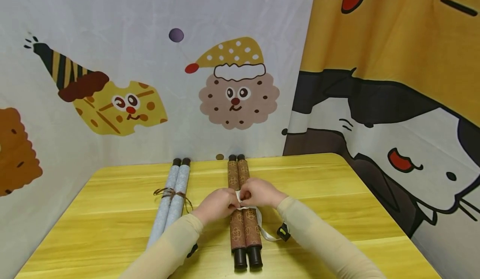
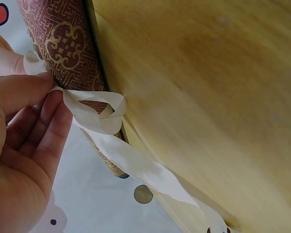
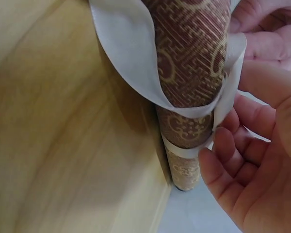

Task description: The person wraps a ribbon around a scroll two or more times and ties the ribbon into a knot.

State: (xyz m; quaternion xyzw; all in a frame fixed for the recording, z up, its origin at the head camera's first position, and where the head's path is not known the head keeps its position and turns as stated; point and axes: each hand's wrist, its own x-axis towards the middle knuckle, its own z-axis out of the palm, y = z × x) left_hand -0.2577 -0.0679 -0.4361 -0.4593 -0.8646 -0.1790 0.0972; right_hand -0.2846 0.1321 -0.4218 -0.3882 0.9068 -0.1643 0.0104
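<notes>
Two brown scrolls (image 1: 237,229) with gold flower patterns and black end knobs lie side by side on the table. A white ribbon (image 2: 145,167) runs around them, with a loop and a long tail showing in the left wrist view. My left hand (image 1: 215,204) pinches the ribbon between thumb and fingers at the middle of the scrolls. From the other side, my right hand (image 1: 260,192) holds the ribbon with curled fingers. In the right wrist view, one band of ribbon (image 3: 182,150) lies round the scroll and a broader strip (image 3: 128,51) hangs off its side.
Left of the brown pair lie two light blue scrolls (image 1: 183,177) tied with a thin brown cord (image 1: 165,192), partly behind the left sleeve. Close to the right sleeve is a small black object (image 1: 283,232). A printed cloth (image 1: 150,145) hangs behind the yellow wood-grain table (image 1: 307,179).
</notes>
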